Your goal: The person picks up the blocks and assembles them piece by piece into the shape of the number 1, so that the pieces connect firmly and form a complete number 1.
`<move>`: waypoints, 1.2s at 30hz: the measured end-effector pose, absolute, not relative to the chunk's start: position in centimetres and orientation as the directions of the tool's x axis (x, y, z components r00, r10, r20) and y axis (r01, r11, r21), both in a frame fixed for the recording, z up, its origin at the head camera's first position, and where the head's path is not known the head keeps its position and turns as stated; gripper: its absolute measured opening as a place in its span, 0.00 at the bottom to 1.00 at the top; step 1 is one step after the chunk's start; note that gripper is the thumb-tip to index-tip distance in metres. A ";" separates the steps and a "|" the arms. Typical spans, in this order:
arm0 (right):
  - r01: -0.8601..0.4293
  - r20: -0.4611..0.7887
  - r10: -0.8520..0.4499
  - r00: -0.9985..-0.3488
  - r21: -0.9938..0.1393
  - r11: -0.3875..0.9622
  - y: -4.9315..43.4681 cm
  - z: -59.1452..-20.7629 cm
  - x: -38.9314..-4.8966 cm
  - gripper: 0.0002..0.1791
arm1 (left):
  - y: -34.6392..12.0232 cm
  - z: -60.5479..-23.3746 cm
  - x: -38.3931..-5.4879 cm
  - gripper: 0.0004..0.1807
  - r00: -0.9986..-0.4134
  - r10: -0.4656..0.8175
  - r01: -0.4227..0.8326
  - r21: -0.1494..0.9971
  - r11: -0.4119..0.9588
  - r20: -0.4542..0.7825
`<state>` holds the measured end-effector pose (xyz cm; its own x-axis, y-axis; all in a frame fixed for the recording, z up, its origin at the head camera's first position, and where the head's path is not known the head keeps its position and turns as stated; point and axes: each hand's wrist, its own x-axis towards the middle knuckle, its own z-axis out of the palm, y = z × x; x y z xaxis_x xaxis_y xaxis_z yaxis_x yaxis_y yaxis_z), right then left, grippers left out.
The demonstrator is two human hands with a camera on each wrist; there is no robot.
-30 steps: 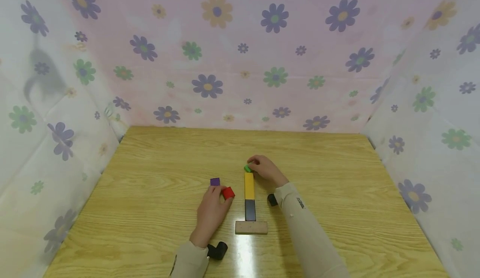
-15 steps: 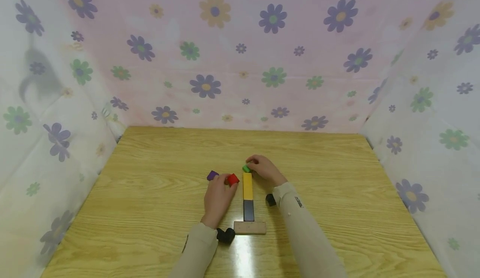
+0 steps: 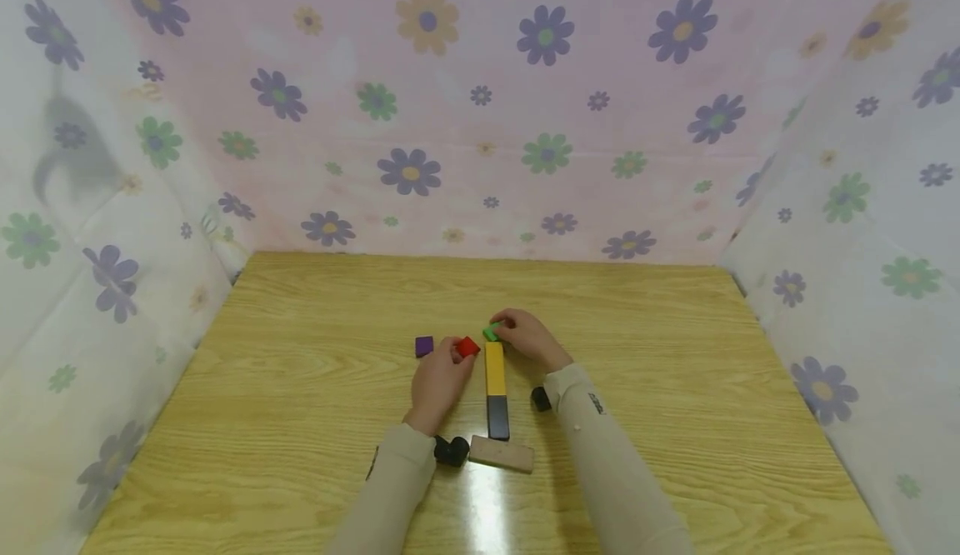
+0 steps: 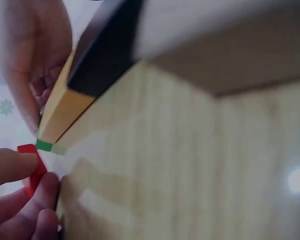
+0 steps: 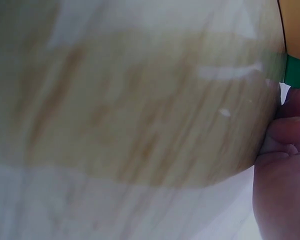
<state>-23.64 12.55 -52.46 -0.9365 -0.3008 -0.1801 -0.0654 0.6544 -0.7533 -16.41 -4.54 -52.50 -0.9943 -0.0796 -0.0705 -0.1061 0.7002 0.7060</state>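
We see the table (image 3: 637, 347) beneath and around both grips, our left hand (image 3: 438, 384) and right hand (image 3: 529, 341) over it, each pinching a small block. Nearer us than either grip lies the tan block (image 3: 501, 453), slightly askew, while the yellow block (image 3: 494, 368) runs toward us from the right grip and the black block (image 3: 498, 417) meets its near end. The red block (image 3: 469, 347) is clasped in the left grip, the purple block (image 3: 423, 346) lies just left of that grip, and the green block (image 3: 491, 333) is in the right grip, at the yellow block's far end.
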 end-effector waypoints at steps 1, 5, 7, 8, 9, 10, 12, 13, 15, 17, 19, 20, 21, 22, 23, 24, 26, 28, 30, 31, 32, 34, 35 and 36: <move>-0.066 -0.178 -0.297 -0.938 -0.751 0.657 12.5 -52.4 -23.6 0.13 | -4.7 -52.4 -16.5 0.18 -0.994 -0.071 -0.108 0.713 0.693 -0.082; -0.060 -0.181 -0.297 -0.937 -0.755 0.652 12.4 -52.3 -23.5 0.13 | -5.0 -52.0 -16.8 0.18 -0.991 -0.054 -0.126 0.735 0.666 -0.121; -0.060 -0.183 -0.300 -0.936 -0.759 0.649 12.5 -52.3 -23.4 0.13 | -5.0 -52.0 -17.0 0.17 -0.989 -0.056 -0.138 0.729 0.670 -0.135; -0.061 -0.183 -0.303 -0.935 -0.760 0.647 12.5 -52.4 -23.4 0.14 | -5.0 -52.0 -17.1 0.17 -0.989 -0.055 -0.139 0.724 0.675 -0.138; -0.063 -0.181 -0.303 -0.936 -0.760 0.647 12.5 -52.4 -23.4 0.14 | -5.0 -52.0 -17.2 0.17 -0.989 -0.057 -0.140 0.715 0.685 -0.139; -0.062 -0.180 -0.301 -0.936 -0.760 0.647 12.6 -52.4 -23.4 0.14 | -4.9 -52.0 -17.3 0.17 -0.988 -0.063 -0.144 0.706 0.694 -0.139; -0.066 -0.176 -0.301 -0.937 -0.759 0.648 12.6 -52.5 -23.4 0.13 | -4.8 -52.0 -17.6 0.17 -0.988 -0.067 -0.145 0.693 0.706 -0.139; -0.067 -0.174 -0.300 -0.938 -0.759 0.648 12.6 -52.5 -23.4 0.13 | -4.7 -52.0 -17.7 0.17 -0.988 -0.067 -0.146 0.690 0.709 -0.140; -0.064 -0.174 -0.296 -0.939 -0.758 0.649 12.6 -52.5 -23.5 0.13 | -4.6 -52.0 -17.9 0.18 -0.988 -0.064 -0.143 0.686 0.713 -0.140; -0.069 -0.170 -0.297 -0.940 -0.756 0.651 12.6 -52.5 -23.4 0.13 | -4.4 -52.0 -18.1 0.18 -0.988 -0.059 -0.142 0.689 0.711 -0.144; -0.074 -0.168 -0.299 -0.939 -0.753 0.654 12.5 -52.5 -23.4 0.13 | -4.3 -52.0 -18.2 0.18 -0.988 -0.054 -0.138 0.692 0.709 -0.142; -0.073 -0.169 -0.299 -0.939 -0.752 0.655 12.4 -52.5 -23.4 0.13 | -4.2 -51.9 -18.3 0.18 -0.989 -0.055 -0.137 0.691 0.709 -0.140; -0.075 -0.168 -0.301 -0.939 -0.753 0.654 12.4 -52.4 -23.4 0.13 | -4.1 -51.9 -18.3 0.17 -0.989 -0.058 -0.139 0.693 0.707 -0.139; -0.076 -0.167 -0.302 -0.938 -0.754 0.652 12.4 -52.4 -23.4 0.13 | -4.1 -51.8 -18.3 0.17 -0.988 -0.061 -0.141 0.694 0.706 -0.138; -0.073 -0.169 -0.300 -0.939 -0.754 0.652 12.3 -52.4 -23.4 0.13 | -4.0 -51.8 -18.4 0.16 -0.989 -0.063 -0.141 0.695 0.705 -0.136; -0.073 -0.167 -0.299 -0.940 -0.755 0.651 12.3 -52.4 -23.4 0.13 | -3.9 -51.8 -18.4 0.16 -0.989 -0.065 -0.141 0.696 0.704 -0.135; -0.067 -0.170 -0.295 -0.940 -0.756 0.651 12.3 -52.5 -23.4 0.13 | -3.8 -51.8 -18.5 0.15 -0.988 -0.069 -0.144 0.699 0.701 -0.135; -0.066 -0.169 -0.291 -0.942 -0.754 0.654 12.3 -52.5 -23.4 0.13 | -3.7 -51.8 -18.6 0.14 -0.989 -0.068 -0.142 0.700 0.700 -0.133; -0.060 -0.173 -0.285 -0.943 -0.754 0.654 12.3 -52.5 -23.4 0.12 | -3.6 -51.8 -18.6 0.13 -0.990 -0.063 -0.136 0.702 0.699 -0.128; -0.060 -0.172 -0.285 -0.943 -0.754 0.654 12.3 -52.5 -23.4 0.12 | -3.6 -51.8 -18.7 0.13 -0.990 -0.061 -0.133 0.702 0.699 -0.127; -0.057 -0.173 -0.283 -0.943 -0.756 0.653 12.3 -52.4 -23.4 0.12 | -3.5 -51.8 -18.7 0.13 -0.991 -0.058 -0.129 0.703 0.700 -0.124; -0.054 -0.174 -0.280 -0.944 -0.756 0.653 12.3 -52.4 -23.4 0.13 | -3.5 -51.9 -18.8 0.13 -0.991 -0.053 -0.122 0.702 0.702 -0.119; -0.057 -0.172 -0.281 -0.944 -0.754 0.654 12.3 -52.4 -23.4 0.13 | -3.5 -51.9 -18.9 0.13 -0.992 -0.050 -0.119 0.701 0.704 -0.118; -0.064 -0.167 -0.283 -0.944 -0.752 0.656 12.3 -52.3 -23.4 0.13 | -3.5 -51.9 -18.9 0.13 -0.992 -0.047 -0.117 0.702 0.703 -0.118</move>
<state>-23.41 12.31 -52.34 -0.9444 -0.2832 -0.1670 -0.0638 0.6564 -0.7517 -18.94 -3.52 -51.91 -0.9919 -0.0467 -0.1184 -0.1168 0.7029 0.7016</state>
